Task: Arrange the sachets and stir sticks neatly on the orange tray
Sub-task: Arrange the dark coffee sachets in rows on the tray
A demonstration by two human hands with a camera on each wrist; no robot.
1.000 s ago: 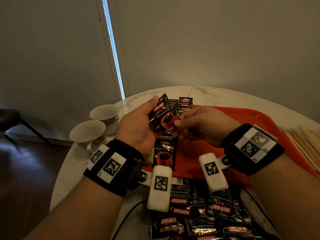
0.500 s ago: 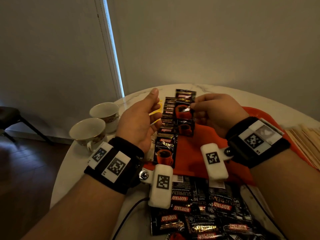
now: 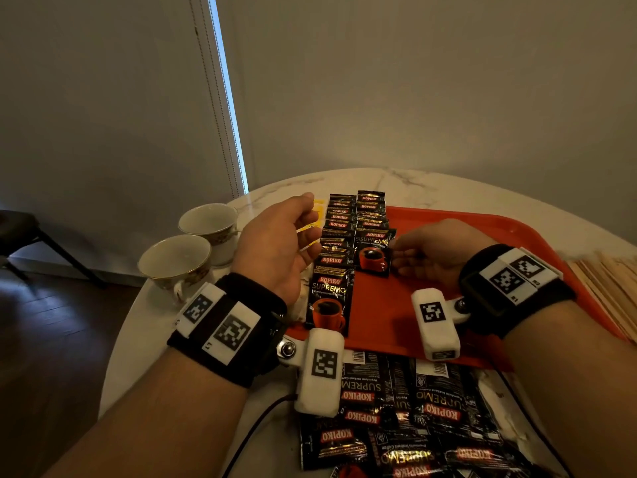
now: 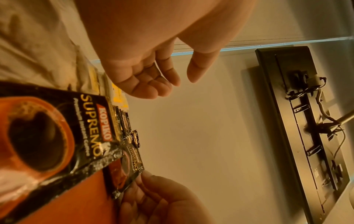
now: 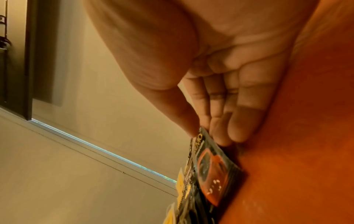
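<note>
Left hand (image 3: 275, 250): loosely open, empty; right hand (image 3: 434, 257): pinching black glossy coffee sachet (image 3: 373, 253), red-cup print, on orange plastic tray (image 3: 482, 229), left edge.

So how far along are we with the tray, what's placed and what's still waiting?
Two overlapping rows of coffee sachets already lie along the orange tray's left side. The right hand is pinching the nearest sachet of the second row by its edge, setting it down; the left hand hovers empty. Left: the loose sachet pile in front of the tray and the stir sticks to its right.
</note>
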